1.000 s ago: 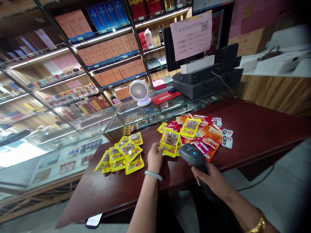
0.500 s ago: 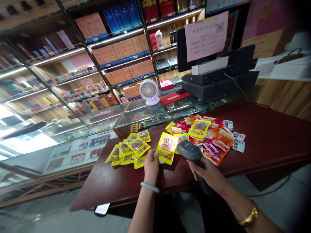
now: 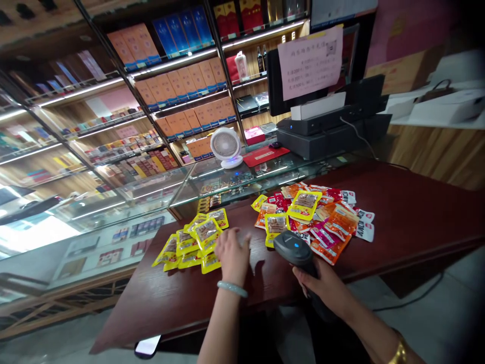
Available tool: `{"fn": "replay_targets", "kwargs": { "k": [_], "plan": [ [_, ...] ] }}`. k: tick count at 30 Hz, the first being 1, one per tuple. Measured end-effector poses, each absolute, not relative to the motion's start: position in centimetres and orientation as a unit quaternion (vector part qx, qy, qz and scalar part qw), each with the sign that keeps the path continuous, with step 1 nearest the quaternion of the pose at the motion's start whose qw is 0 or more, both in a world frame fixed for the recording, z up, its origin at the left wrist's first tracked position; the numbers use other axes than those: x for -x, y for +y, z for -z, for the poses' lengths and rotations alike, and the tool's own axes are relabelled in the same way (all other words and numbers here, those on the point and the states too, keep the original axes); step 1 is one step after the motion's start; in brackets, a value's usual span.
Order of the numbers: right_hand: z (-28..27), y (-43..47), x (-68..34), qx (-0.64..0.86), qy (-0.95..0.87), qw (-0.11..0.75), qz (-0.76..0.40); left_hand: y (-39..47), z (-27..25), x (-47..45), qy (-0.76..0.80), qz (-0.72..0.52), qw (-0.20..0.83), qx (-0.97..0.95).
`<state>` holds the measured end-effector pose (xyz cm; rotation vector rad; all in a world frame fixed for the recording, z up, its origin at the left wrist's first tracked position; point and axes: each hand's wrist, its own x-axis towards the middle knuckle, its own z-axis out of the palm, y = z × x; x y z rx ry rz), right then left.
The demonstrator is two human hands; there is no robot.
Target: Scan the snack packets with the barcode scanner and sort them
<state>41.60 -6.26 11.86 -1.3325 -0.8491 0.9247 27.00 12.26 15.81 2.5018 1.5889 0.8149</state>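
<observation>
My right hand is wrapped round the handle of a black barcode scanner, its head tilted up with a small blue light showing. My left hand has its fingers apart and holds nothing. It hovers at the right edge of a pile of yellow snack packets, covering part of one. On top of that pile lies a yellow packet close to my fingertips. Beyond the scanner is a mixed heap of orange, red and pink snack packets, with another yellow packet on top.
The packets lie on a dark red table. Behind it stand a glass counter, a white fan and a monitor with a pink notice. A phone shows below the table's near edge. Shelves of boxes fill the back.
My left hand has let go of the yellow packet it held near the scanner, and its fingers have spread. That packet now appears on the left pile. My right hand keeps the scanner.
</observation>
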Motion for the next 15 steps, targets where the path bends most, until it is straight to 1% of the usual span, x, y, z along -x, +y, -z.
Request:
{"fn": "replay_targets", "kwargs": {
  "k": [4,7,11,15],
  "plan": [
    [-11.6,-7.3,-42.3,0.596,-0.345,0.607,-0.396,10.8,-14.8,-32.4,0.488,-0.136,0.036,-0.861],
    [-11.3,-7.9,-42.7,0.611,-0.332,0.611,-0.377,11.2,-14.7,-34.7,0.485,-0.085,0.056,-0.869],
    [-10.9,-8.3,-43.2,0.614,-0.33,0.614,-0.37,12.0,-14.6,-35.4,0.494,-0.066,0.122,-0.859],
    [-11.0,-8.3,-43.4,0.603,-0.323,0.622,-0.38,12.2,-13.5,-33.9,0.499,-0.12,0.202,-0.834]
  ]
}}
